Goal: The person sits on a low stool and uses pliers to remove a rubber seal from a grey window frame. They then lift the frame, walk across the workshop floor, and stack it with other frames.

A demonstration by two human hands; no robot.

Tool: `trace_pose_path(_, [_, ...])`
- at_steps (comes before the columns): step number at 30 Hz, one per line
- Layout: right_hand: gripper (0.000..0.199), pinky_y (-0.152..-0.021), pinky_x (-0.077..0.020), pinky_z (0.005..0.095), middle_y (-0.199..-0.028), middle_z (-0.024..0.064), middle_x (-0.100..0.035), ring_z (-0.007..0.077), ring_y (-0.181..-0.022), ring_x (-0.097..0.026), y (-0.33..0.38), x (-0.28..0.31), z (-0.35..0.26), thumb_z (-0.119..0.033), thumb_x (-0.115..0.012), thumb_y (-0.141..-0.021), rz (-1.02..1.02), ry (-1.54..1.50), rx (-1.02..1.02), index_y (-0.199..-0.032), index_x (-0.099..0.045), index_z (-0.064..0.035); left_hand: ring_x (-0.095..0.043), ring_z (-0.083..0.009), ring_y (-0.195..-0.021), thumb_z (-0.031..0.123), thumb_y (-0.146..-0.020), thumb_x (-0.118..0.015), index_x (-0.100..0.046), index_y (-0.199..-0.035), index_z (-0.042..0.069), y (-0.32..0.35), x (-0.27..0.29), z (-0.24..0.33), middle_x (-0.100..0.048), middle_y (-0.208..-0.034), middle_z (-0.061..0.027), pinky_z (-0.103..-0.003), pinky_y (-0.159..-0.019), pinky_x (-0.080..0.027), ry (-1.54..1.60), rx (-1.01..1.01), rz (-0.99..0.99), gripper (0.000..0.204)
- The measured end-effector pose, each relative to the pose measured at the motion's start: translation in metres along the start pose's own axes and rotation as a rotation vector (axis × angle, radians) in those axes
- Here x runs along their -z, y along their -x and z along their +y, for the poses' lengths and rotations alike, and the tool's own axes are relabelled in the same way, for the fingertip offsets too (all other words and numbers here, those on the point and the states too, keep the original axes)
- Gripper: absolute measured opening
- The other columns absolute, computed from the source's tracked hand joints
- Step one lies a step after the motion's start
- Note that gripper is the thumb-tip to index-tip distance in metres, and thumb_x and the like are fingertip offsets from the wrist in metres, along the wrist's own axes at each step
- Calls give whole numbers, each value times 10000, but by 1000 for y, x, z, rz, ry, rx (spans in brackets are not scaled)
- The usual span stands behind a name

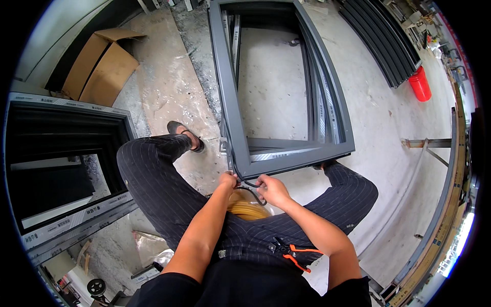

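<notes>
A dark grey window frame lies in front of me, part of a stack of similar frames. A thin black rubber strip runs along its left edge and loops down past its near left corner. My left hand is closed on the strip right at that corner. Just to the right, my right hand pinches the strip below the frame's near edge. The fingertips of both hands are partly hidden. Cutting pliers with orange handles rest across my lap. Something yellow and rounded shows between my thighs.
More dark frames with printed film stand at the left. An opened cardboard box lies behind them. Long black profiles and a red bucket are at the far right. A long rack edge runs down the right side.
</notes>
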State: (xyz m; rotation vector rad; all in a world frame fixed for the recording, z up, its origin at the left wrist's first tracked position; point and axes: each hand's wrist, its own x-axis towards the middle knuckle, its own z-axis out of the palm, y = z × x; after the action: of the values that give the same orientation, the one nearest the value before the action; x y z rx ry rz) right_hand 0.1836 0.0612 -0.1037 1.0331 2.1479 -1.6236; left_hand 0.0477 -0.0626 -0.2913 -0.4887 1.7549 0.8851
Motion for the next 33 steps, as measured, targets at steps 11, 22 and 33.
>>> trace_pose_path(11, [150,-698,-501,391,-836,131,-675,268,-790,-653,-15,-21,-1,-107,-678,-775,-135,268,39,-917,-678,-61,-575,-151,-620,194,-895,-585,-642,-987,40,-40,36,34,-643,-790,-37,-300,-523,-439,-189,-349,242,189])
trace_pose_path(22, [234,-686,-539,316,-882,113,-655,189,-758,-662,-32,-42,19,-21,-579,-899,-512,-440,-311,-1099,-584,98,-441,-88,-555,195,-953,-564,-584,-1060,-32,-33,38,141,-515,-708,-1,-226,-481,-370,163,-400,-101,251])
trace_pose_path(33, [258,-816,-500,304,-921,96,-698,178,-864,-655,-41,-31,18,-82,-581,-884,-546,-25,-236,-1110,-634,30,-533,-88,-583,261,-922,-628,-667,-994,-13,-17,33,141,-632,-762,-11,-235,-572,-472,202,-373,-46,286])
